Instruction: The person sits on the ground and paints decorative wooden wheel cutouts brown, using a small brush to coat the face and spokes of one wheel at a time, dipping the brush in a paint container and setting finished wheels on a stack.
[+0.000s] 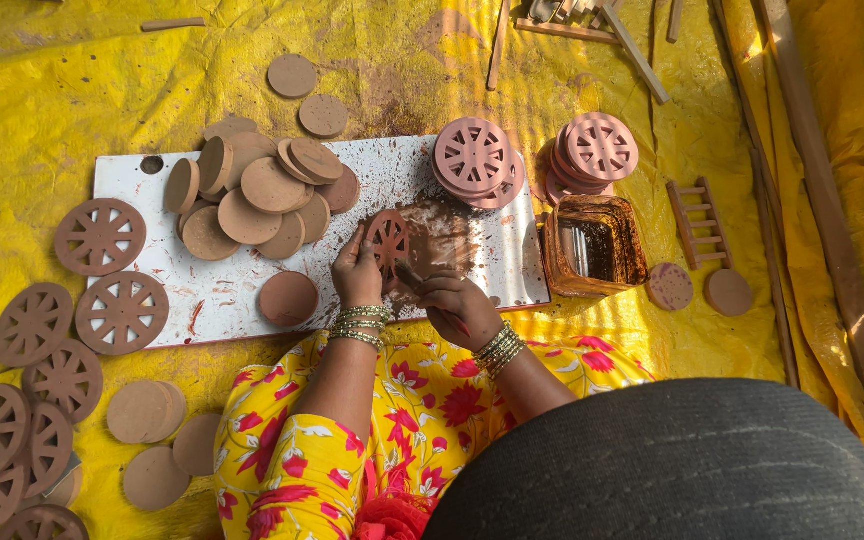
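In the head view, the left hand (357,272) is closed on the edge of a clay wheel disc (388,240) with cut spokes and holds it tilted on the white board (142,185), near the middle of the front edge of this board. The right hand (460,305) is closed around a thin stick tool (410,274), and the tip of the tool touches the disc. The board lies on a yellow sheet (52,90). On the left half of the board there is a heap of plain clay discs (257,195), and one single plain disc (287,297) lies near the front edge. A stack of pink wheels (472,157) stands at the far right corner. Just beside the right edge of the board is a square container (592,247). Brown spoked wheels (102,237) lie on the sheet at the left edge of the board.
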The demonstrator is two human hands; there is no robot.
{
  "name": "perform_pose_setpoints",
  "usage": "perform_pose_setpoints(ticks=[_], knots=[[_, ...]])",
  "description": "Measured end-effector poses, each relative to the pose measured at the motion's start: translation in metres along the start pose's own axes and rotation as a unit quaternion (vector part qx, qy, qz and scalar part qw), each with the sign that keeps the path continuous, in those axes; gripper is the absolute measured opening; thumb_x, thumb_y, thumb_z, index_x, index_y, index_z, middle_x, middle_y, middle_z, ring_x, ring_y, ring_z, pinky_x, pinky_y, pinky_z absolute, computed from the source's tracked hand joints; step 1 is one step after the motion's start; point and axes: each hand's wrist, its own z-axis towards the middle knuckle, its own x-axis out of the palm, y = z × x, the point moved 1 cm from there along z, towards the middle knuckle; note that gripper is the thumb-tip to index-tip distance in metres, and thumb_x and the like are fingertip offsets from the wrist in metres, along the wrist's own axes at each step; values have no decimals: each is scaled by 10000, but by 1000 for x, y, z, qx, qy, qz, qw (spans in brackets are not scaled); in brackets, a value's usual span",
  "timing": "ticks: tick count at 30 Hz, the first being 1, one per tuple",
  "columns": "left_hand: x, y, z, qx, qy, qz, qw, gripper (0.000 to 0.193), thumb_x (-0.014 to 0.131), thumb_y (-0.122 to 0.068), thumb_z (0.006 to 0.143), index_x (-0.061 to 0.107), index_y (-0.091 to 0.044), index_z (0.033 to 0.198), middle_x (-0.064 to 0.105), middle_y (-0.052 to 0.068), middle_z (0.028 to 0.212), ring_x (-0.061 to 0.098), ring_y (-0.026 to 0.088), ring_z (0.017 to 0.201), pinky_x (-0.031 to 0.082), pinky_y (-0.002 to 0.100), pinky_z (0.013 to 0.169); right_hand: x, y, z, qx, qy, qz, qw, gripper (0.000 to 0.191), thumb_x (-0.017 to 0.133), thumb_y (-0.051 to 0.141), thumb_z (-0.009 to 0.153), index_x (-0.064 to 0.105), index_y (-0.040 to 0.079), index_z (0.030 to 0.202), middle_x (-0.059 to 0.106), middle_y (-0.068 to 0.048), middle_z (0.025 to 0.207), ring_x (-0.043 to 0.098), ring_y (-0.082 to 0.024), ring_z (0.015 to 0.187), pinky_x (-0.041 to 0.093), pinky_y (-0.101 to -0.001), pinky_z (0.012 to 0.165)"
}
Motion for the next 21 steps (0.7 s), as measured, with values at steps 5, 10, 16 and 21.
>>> perform_pose_setpoints(ticks=[5,10,16,21], knots=[[0,6,2,28,12,20,999,345,576,-83,1029,661,-25,1359,747,82,1241,682,92,1018,543,257,876,14,-1,0,-35,20,46,998,230,719,-41,830,710,70,1031,720,-94,1173,669,-328,1153,566,-430,974],[-1,4,4,-26,-12,-58,998,343,578,-83,1015,659,-29,1344,746,85,1213,672,109,955,552,267,824,10,-6,-3,25,1,-52,998,232,739,-5,833,740,118,1030,719,-88,1200,716,-307,1075,599,-400,878],[-4,6,8,-17,-40,-11,999,324,577,-107,1017,685,-13,1307,754,89,1182,679,105,943,544,259,806,7,2,-4,22,33,0,999,243,731,27,877,717,108,1106,709,-94,1204,737,-295,1023,612,-385,852],[-10,10,9,-54,-79,38,995,317,590,-151,1012,683,-6,1278,764,106,1137,719,138,931,574,297,785,7,14,3,42,26,-43,998,247,720,28,868,728,96,1106,717,-120,1164,731,-323,977,597,-404,817]])
